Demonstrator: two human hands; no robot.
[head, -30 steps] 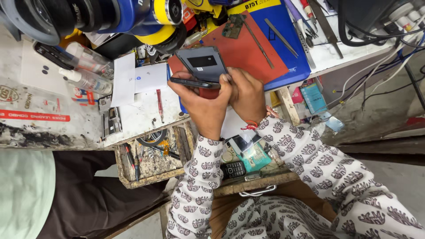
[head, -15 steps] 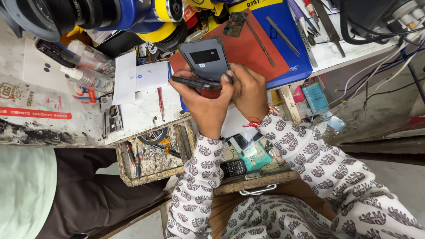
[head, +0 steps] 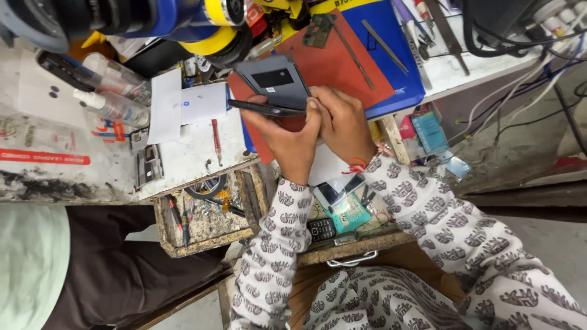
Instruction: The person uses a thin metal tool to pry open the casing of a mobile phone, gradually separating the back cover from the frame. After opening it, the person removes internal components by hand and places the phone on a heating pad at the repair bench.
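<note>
Left hand (head: 287,137) clamps one phone (head: 264,109) edge-on; right hand (head: 343,119) curls onto one grey back cover (head: 274,79) at 12. Two bottles (head: 113,91) at 9, one red mat (head: 342,61) beneath.

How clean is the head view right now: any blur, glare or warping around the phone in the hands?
Head view: even, soft light, no hard glare on the grey phone; left hand and right hand are sharp; the blue and yellow equipment at the top edge is close and soft, and the bench edges bow from wide-angle distortion.
</note>
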